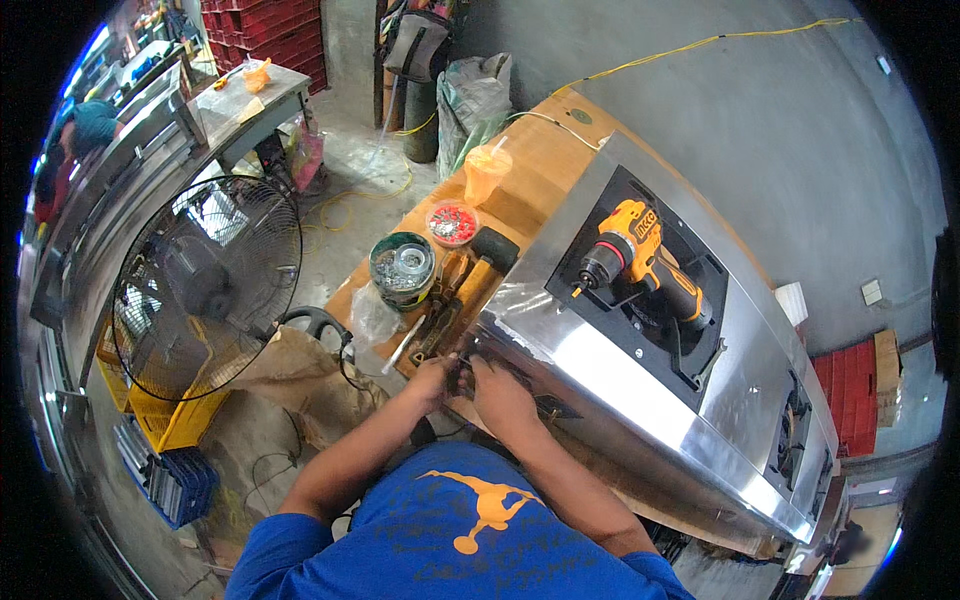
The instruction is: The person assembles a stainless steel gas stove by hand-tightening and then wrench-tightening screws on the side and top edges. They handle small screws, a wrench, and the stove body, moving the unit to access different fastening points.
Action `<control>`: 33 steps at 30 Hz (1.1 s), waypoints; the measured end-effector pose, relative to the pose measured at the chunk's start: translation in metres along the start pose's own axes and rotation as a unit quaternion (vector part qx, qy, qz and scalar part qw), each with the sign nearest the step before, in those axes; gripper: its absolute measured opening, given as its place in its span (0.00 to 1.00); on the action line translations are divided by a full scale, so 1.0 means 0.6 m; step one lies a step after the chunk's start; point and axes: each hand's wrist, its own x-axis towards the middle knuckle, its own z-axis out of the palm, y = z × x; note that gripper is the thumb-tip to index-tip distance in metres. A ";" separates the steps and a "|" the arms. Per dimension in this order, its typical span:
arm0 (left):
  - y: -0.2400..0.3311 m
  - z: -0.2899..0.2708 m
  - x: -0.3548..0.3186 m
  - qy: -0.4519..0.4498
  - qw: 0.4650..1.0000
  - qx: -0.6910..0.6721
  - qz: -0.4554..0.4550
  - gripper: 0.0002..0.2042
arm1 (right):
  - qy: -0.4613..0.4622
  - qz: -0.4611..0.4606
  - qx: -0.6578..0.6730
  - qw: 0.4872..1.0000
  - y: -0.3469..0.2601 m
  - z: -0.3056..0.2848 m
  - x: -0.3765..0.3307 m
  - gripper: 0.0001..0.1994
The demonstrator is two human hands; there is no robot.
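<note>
My left hand (432,387) and my right hand (502,403) meet at the near left corner of a stainless steel appliance body (735,350). The fingers of both are closed around something small and dark that I cannot make out. A yellow-and-black cordless drill (645,245) lies on the black plate (625,345) set into the steel top, its bit pointing left. Just beyond my hands, a black-headed mallet (493,249) and other hand tools lie on the wooden bench (545,175). A tub of small metal hardware (402,268) stands beside them.
A round tub of red and silver pieces (453,222) and an orange drink cup (487,172) stand farther back. To the left are a black-caged fan (207,290), a yellow crate (175,415) and a blue crate (185,495). A grey wall (800,150) borders the bench.
</note>
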 end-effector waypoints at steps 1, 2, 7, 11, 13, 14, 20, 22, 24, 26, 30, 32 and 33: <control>0.002 0.003 0.001 0.002 1.000 -0.005 -0.019 0.12 | 0.003 -0.008 -0.014 1.000 -0.006 -0.002 0.007 0.19; 0.004 0.004 0.002 -0.002 1.000 -0.012 -0.026 0.12 | 0.005 -0.017 -0.029 0.999 -0.010 -0.004 0.011 0.20; 0.007 -0.005 0.008 -0.026 0.998 -0.019 -0.052 0.11 | -0.022 -0.004 -0.018 1.000 -0.001 -0.013 -0.002 0.25; 0.012 -0.011 0.014 -0.004 0.995 0.099 0.007 0.10 | -0.075 0.103 -0.052 0.990 0.035 0.019 -0.012 0.19; 0.013 -0.007 0.013 0.010 0.982 0.187 0.038 0.10 | -0.105 0.127 -0.032 0.986 0.061 0.047 -0.014 0.15; 0.014 -0.004 0.012 0.025 0.971 0.232 0.044 0.11 | -0.115 0.155 -0.024 0.981 0.071 0.064 -0.020 0.14; -0.011 -0.001 -0.007 0.042 0.955 0.287 0.057 0.13 | -0.138 0.161 -0.052 0.976 0.094 0.094 -0.044 0.15; -0.016 -0.006 -0.008 0.036 0.970 0.231 0.067 0.13 | -0.110 0.167 -0.034 0.979 0.090 0.075 -0.051 0.16; -0.017 -0.013 -0.007 0.036 0.987 0.140 0.066 0.12 | -0.079 0.167 -0.024 0.983 0.080 0.056 -0.057 0.16; -0.009 -0.021 -0.004 0.027 0.997 0.069 0.027 0.12 | -0.035 0.114 -0.016 0.993 0.061 0.048 -0.058 0.16; 0.009 -0.026 -0.001 -0.020 0.999 0.025 -0.028 0.11 | 0.058 0.031 0.024 0.998 0.032 0.035 -0.050 0.15; 0.012 -0.022 -0.001 -0.030 0.998 0.018 -0.042 0.11 | 0.096 0.014 0.031 0.995 0.027 0.024 -0.043 0.14; 0.010 -0.018 -0.001 -0.029 0.998 0.008 -0.049 0.12 | 0.116 0.005 0.035 0.993 0.025 0.018 -0.039 0.14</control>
